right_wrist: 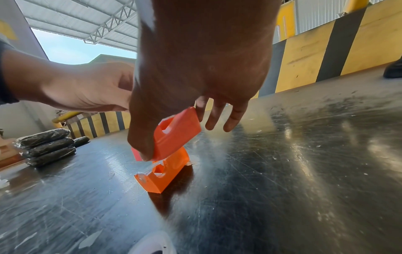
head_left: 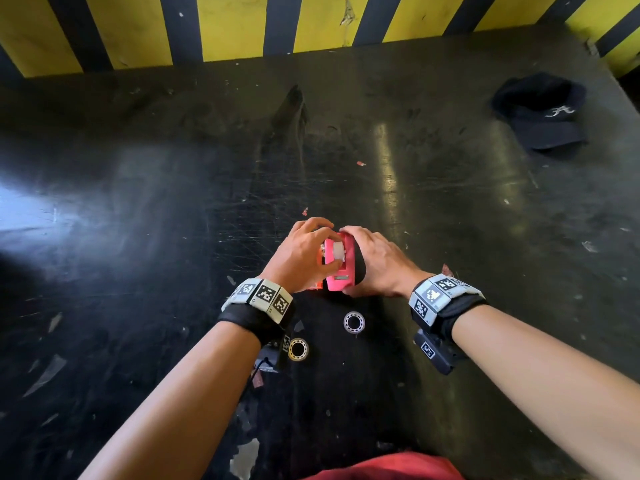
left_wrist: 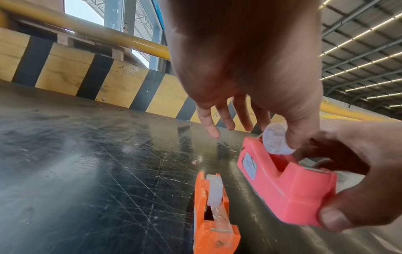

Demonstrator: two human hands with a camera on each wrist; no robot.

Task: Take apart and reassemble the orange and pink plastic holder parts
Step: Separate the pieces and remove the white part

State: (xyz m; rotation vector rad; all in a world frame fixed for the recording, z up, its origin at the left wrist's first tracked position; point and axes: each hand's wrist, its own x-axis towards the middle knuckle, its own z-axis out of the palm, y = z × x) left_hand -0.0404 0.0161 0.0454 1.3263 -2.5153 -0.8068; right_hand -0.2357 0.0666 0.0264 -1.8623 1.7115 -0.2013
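- We saw the right hand lift the pink holder, a blocky smooth plastic shell with a deep notch and a small metal strip at its low front end; the thumb curled under that end and the fingers wrapped its far side, holding it tilted just above the tabletop.
- The left hand pinched a translucent white spool between thumb and forefinger at the holder's open notch, while its other fingers hung loosely spread.
- The orange holder, the same shape in glossy plastic, stood on the tabletop just beside the pink one, with its own cloudy white roll seated in its slot.
- Two small rings lay nearer the person: a clear one and a yellowish one.
- The tabletop was dark, shiny and heavily scratched.
- A dark cap lay well apart at the far right corner.
- Yellow and black striped boards edged the far side.
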